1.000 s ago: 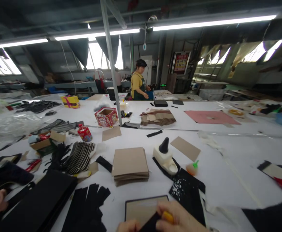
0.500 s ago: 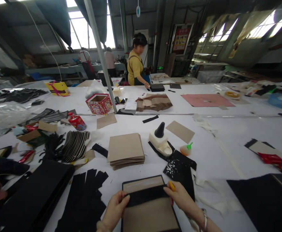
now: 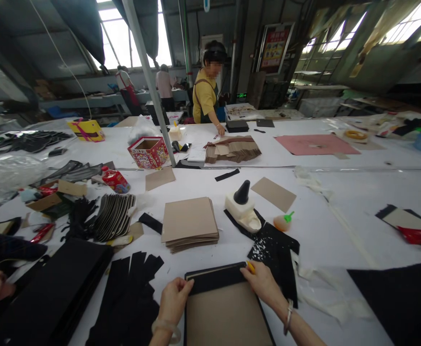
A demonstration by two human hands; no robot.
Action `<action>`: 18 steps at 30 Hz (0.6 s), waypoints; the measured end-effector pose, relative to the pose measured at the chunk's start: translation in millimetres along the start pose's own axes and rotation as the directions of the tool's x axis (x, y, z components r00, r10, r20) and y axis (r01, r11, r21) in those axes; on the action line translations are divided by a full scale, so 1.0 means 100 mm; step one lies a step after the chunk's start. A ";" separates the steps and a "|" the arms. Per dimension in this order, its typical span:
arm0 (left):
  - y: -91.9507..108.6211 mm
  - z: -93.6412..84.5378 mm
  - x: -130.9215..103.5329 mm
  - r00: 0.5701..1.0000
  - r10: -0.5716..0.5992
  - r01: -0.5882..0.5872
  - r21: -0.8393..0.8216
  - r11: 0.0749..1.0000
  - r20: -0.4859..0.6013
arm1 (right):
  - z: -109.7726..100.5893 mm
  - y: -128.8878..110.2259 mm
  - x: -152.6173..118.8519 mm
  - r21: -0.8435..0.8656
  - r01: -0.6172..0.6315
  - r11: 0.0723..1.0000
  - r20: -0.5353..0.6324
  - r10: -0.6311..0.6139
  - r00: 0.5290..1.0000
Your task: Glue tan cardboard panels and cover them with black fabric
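Black strip [image 3: 216,281] on board [image 3: 227,317] btwn both hands [image 3: 174,300].

Under my left hand [image 3: 174,299] and right hand [image 3: 264,283] lies a board [image 3: 225,317] of matt brown card, edged with a black strip [image 3: 216,283] that looks like dull paper. The stack of squares [image 3: 189,226] is the same rough card. The worktop [image 3: 340,226] is smooth white sheeting. The glue bottle [image 3: 242,211] is glossy cream plastic with a black cone cap.
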State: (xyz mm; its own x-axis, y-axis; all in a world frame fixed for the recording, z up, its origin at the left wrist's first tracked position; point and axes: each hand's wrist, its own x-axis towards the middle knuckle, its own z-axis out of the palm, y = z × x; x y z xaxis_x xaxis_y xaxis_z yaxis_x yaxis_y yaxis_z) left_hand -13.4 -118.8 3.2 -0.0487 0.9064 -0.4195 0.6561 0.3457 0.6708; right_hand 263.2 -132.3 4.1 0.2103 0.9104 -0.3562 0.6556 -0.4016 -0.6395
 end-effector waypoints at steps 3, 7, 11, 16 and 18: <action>-0.01 0.00 0.02 1.000 -0.018 0.018 0.016 1.000 -0.014 | 0.03 0.00 0.01 -0.029 -0.009 1.000 -0.011 0.009 1.000; -0.02 0.00 0.04 0.999 -0.034 0.034 0.018 0.999 -0.014 | 0.05 -0.01 0.02 -0.051 -0.020 0.999 -0.023 0.018 1.000; -0.03 0.02 0.06 0.999 -0.044 0.044 0.018 0.999 -0.014 | 0.06 -0.01 0.02 -0.061 -0.013 0.998 -0.030 0.011 0.999; -0.03 0.02 0.05 0.999 -0.048 0.048 0.027 0.998 -0.017 | 0.08 0.01 0.03 -0.065 -0.017 0.998 -0.040 0.015 0.999; -0.03 0.03 0.05 0.999 -0.048 0.049 0.034 0.998 -0.018 | 0.08 0.01 0.03 -0.063 -0.015 0.998 -0.040 0.013 0.999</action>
State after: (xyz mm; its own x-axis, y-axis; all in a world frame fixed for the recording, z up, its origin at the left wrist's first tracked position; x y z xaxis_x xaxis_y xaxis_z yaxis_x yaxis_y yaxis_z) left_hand -13.8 -116.2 -2.5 -0.0939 0.8930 -0.4401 0.6785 0.3809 0.6281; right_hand 258.6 -131.2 -3.5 0.2479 0.9085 -0.3365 0.6969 -0.4085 -0.5895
